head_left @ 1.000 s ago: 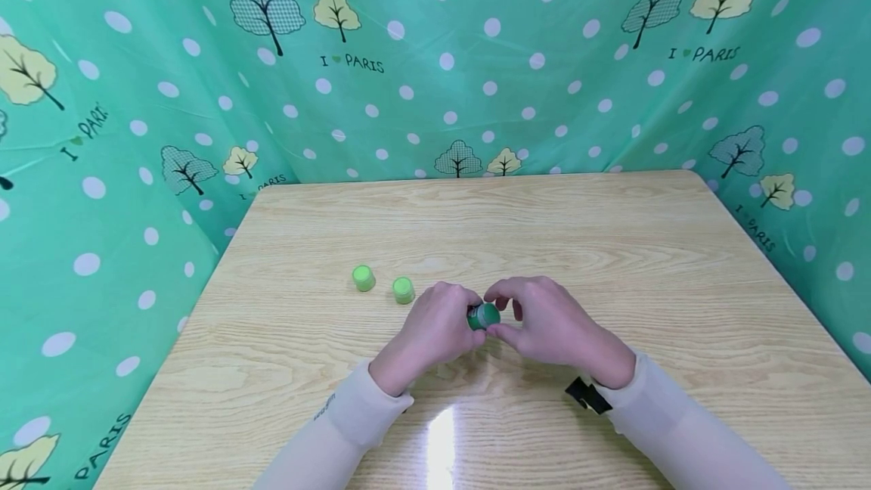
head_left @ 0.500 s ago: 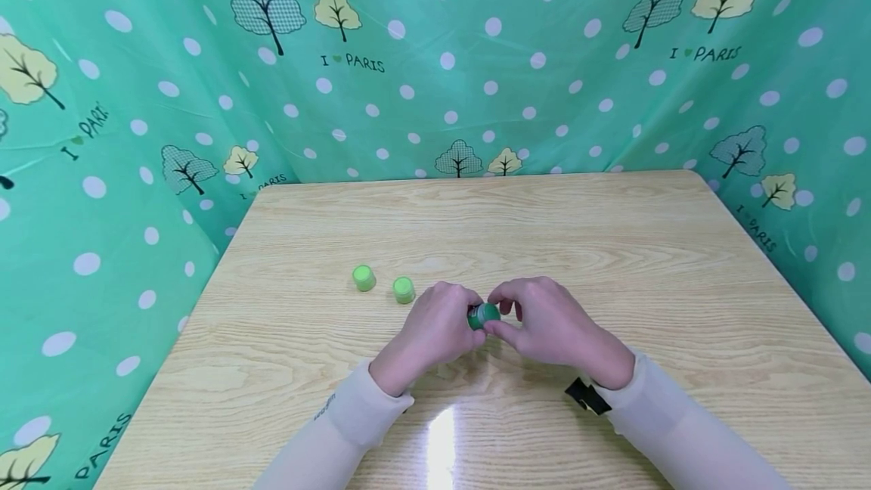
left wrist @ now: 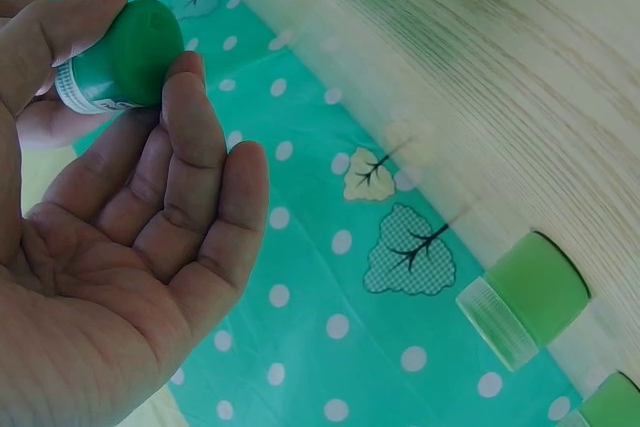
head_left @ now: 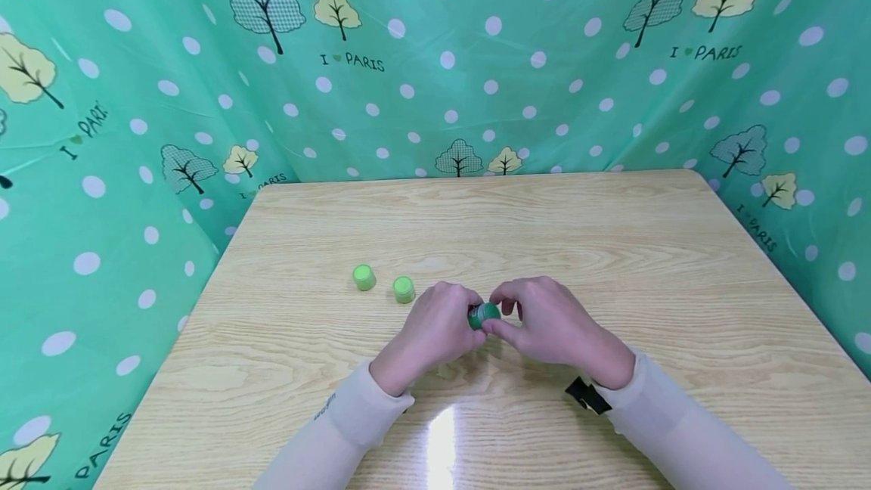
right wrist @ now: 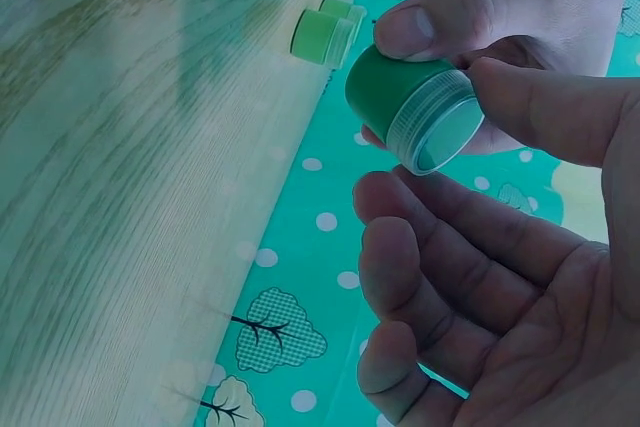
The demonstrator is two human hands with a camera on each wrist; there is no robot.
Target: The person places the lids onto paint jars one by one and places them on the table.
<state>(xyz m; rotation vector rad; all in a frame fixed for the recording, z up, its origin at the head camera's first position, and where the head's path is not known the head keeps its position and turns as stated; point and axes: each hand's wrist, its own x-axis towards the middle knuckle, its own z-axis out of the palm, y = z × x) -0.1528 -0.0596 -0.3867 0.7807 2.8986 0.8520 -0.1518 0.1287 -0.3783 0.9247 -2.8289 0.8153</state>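
A small dark green paint jar point(head_left: 483, 315) with a clear ridged lid point(right wrist: 437, 125) is held tilted above the table. My left hand point(head_left: 442, 321) grips its green body between thumb and fingers, as the left wrist view shows. At the lid end is my right hand point(head_left: 540, 320), thumb and a fingertip at opposite sides of the lid rim, pinching it. Its other fingers are loosely bent below. Two light green jars stand to the left on the table: one jar point(head_left: 404, 289) close to my left hand, the other jar point(head_left: 364, 277) farther left.
The pale wooden table point(head_left: 578, 225) extends around both hands. Behind it and at its sides hangs a green polka-dot curtain point(head_left: 449, 97) printed with trees. A bright light reflection lies on the front of the tabletop.
My right index finger has shifted slightly to the right at the lid end. My left hand keeps its grip on the dark green paint jar, and the light green jars stay in place.
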